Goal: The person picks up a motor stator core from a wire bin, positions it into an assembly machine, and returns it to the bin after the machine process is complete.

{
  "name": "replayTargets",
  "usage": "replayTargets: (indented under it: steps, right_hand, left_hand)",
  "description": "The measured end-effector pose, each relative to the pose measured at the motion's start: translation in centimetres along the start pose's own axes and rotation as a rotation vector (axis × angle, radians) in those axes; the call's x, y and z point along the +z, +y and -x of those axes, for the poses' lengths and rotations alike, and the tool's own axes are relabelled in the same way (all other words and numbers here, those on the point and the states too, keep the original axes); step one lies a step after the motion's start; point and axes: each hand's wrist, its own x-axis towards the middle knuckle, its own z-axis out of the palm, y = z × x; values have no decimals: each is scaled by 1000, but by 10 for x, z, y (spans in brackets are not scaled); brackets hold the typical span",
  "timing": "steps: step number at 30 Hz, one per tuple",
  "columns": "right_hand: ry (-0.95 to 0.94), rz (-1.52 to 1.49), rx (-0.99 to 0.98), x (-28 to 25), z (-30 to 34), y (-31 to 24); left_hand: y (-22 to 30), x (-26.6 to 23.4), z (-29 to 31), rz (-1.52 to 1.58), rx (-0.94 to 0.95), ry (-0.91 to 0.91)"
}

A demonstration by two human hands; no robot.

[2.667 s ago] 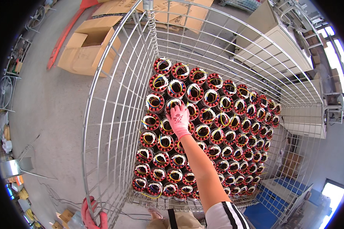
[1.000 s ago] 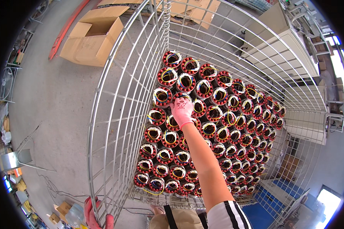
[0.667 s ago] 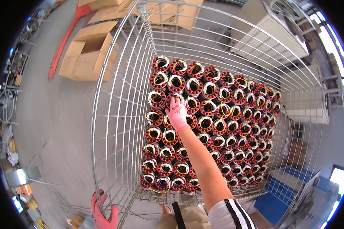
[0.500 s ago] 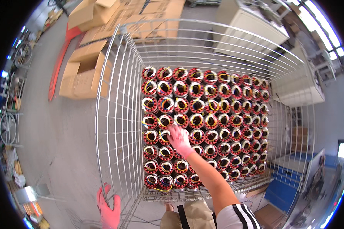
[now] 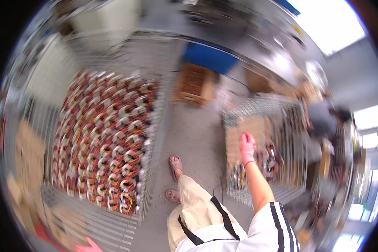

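Observation:
My right hand [image 5: 248,148], in a pink glove, reaches out over a smaller wire cage [image 5: 262,101]. Its fingers point forward, slightly blurred, and nothing shows in them. Beneath it in that cage are a brown cardboard sheet [image 5: 250,124] and a few motor stators [image 5: 274,161] with red and metal parts. At the lower left edge my left hand [image 5: 88,246], also pink-gloved, is partly cut off, thumb and finger apart, close to the large wire cage [image 5: 101,232]. Rows of upright stators [image 5: 107,138] with red coils and pale wire bundles fill the large cage.
Between the cages runs a grey floor [image 5: 193,130], where my feet stand. A wooden crate [image 5: 193,84] sits before a blue panel [image 5: 210,58] at the back. Another person [image 5: 323,119] is beyond the smaller cage. Flattened cardboard [image 5: 29,147] lies left of the large cage.
My view has swung to the right, blurring the scene. My right hand has left the stators in the large cage and is now over the smaller cage. My left hand sits lower, at the picture's edge.

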Motion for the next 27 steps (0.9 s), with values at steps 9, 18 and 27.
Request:
replayTargets:
  steps: [9, 18, 27]
  right_hand:
    - [267, -24, 1169, -284, 171, 406]
    - [153, -499, 1640, -129, 242, 525]
    - [385, -333, 1454, -71, 267, 656]
  left_hand:
    - [510, -57, 141, 716, 856, -714]
    - [928, 7, 366, 1120, 813, -1063]
    - [974, 104, 342, 1245, 622, -1488]
